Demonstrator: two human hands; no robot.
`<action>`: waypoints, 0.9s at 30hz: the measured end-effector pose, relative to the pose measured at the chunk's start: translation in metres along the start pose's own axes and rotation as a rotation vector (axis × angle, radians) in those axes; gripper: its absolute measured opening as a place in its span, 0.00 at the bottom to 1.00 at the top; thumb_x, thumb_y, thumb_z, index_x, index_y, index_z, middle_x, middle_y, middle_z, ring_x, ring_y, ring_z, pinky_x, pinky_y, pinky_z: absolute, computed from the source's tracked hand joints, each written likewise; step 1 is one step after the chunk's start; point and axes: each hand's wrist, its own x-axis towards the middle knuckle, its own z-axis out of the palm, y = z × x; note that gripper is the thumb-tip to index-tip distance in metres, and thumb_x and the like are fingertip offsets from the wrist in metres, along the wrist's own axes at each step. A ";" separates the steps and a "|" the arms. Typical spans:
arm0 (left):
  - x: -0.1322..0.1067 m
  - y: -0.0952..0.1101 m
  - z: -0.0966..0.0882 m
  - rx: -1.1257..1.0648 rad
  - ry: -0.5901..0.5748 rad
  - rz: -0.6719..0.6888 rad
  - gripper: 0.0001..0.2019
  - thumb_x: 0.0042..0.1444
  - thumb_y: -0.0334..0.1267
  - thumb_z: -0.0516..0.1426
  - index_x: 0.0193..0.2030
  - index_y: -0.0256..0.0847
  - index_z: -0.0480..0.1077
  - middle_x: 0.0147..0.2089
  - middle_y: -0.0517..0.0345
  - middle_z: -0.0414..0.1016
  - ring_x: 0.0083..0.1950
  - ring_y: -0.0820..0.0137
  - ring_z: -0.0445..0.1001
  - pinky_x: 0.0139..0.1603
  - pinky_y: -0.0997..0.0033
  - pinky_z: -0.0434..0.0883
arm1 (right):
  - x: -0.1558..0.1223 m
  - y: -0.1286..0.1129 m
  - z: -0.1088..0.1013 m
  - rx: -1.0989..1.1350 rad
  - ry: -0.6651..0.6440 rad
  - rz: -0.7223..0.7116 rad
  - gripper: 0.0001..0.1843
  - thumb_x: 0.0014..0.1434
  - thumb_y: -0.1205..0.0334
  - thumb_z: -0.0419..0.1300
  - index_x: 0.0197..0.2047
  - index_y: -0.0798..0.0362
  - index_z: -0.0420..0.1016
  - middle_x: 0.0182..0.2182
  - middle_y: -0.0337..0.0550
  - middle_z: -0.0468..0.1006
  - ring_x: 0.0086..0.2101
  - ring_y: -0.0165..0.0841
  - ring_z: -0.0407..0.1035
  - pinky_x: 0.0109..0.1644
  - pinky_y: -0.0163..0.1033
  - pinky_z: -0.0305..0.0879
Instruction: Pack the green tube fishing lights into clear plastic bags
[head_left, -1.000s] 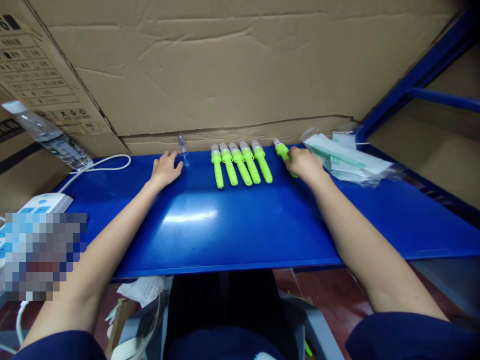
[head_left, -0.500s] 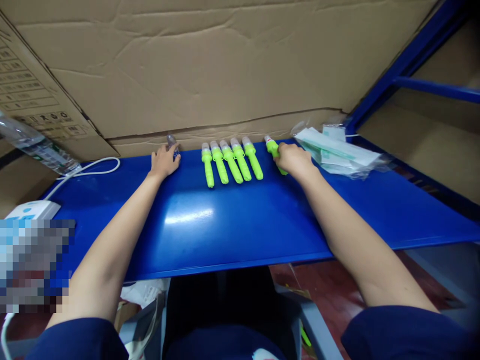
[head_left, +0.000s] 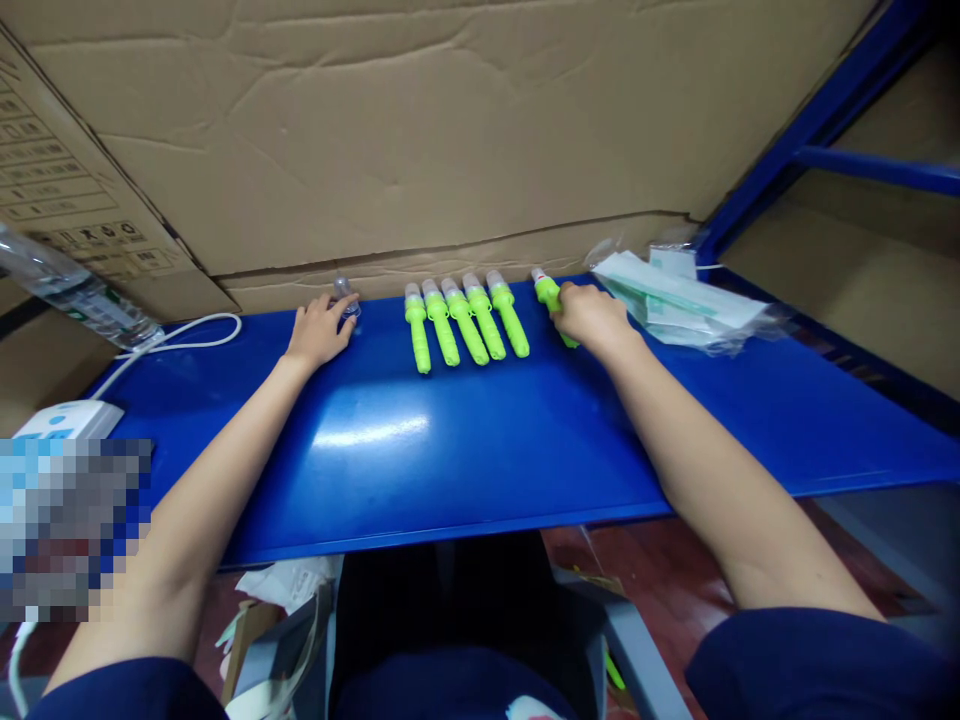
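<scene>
My left hand [head_left: 319, 332] is at the back left of the blue table, its thumb and index finger around a small clear plastic cap [head_left: 343, 287]. The other fingers are partly spread. My right hand [head_left: 591, 316] is closed around a lime-green stick [head_left: 547, 289] with a pale tip marked in red. Its lower end shows below the fingers. Between my hands, several lime-green sticks [head_left: 465, 325] lie side by side in a row, each with a translucent cap pointing to the back.
Cardboard [head_left: 420, 130] stands behind the blue table [head_left: 450, 470]. At the right lie flat packets in clear plastic [head_left: 690, 300]. To the left are a clear bottle [head_left: 97, 300], a white cable [head_left: 202, 335] and a white power strip [head_left: 71, 418]. A blue frame [head_left: 810, 120] rises on the right.
My left hand has shifted slightly left and towards me, so more of the clear cap shows. My right hand stays on its green stick. The row looks unchanged.
</scene>
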 end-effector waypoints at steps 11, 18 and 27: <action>-0.021 0.009 -0.009 0.018 -0.023 0.118 0.26 0.68 0.45 0.47 0.70 0.43 0.65 0.61 0.38 0.72 0.62 0.50 0.72 0.62 0.49 0.66 | -0.001 0.000 0.000 -0.003 0.007 0.012 0.22 0.67 0.62 0.56 0.61 0.62 0.70 0.56 0.69 0.76 0.55 0.54 0.74 0.52 0.51 0.71; -0.028 0.012 -0.015 -0.001 -0.002 0.121 0.25 0.65 0.35 0.48 0.68 0.46 0.65 0.59 0.42 0.72 0.61 0.50 0.72 0.58 0.51 0.67 | -0.002 0.000 -0.003 -0.010 -0.029 0.027 0.22 0.68 0.64 0.54 0.62 0.63 0.68 0.57 0.68 0.75 0.56 0.54 0.73 0.53 0.52 0.71; -0.040 -0.003 -0.014 -0.026 0.053 0.119 0.22 0.66 0.35 0.50 0.66 0.50 0.67 0.58 0.47 0.75 0.59 0.52 0.73 0.57 0.51 0.66 | 0.002 0.003 -0.002 -0.068 -0.051 0.047 0.25 0.62 0.67 0.55 0.62 0.61 0.68 0.55 0.65 0.77 0.53 0.52 0.74 0.50 0.50 0.71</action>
